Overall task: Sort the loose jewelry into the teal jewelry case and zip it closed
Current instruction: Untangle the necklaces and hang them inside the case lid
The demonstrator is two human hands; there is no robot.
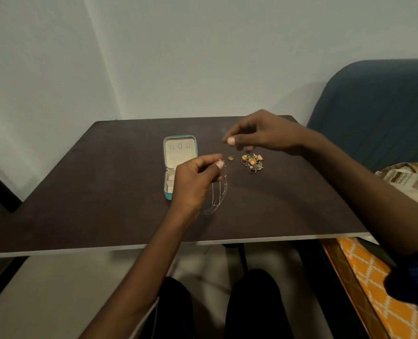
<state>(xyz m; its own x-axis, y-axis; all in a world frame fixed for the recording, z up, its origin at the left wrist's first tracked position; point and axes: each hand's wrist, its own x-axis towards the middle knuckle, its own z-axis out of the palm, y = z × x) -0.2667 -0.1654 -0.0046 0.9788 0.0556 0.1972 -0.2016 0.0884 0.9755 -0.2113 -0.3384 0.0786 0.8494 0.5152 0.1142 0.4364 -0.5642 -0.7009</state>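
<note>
One small teal zip-around jewelry case [180, 165] lies open on the dark brown surface [105, 192], its cream lining showing padded compartments. My left hand [195, 182] pinches a thin silver chain [219, 192] beside it. My right hand [259, 135], fingertips pinched together, hovers above the heap of gold jewelry [252, 162].

On the table [80, 192]: open jewelry case [179, 157] left of centre, lid toward the wall. Right of it, one small loose piece [231, 158], then the jewelry pile [252, 163] further right. Above the table, left hand [193, 182] just before the case, chain [217, 192] hanging from it; right hand [259, 133] behind the pile.
</note>
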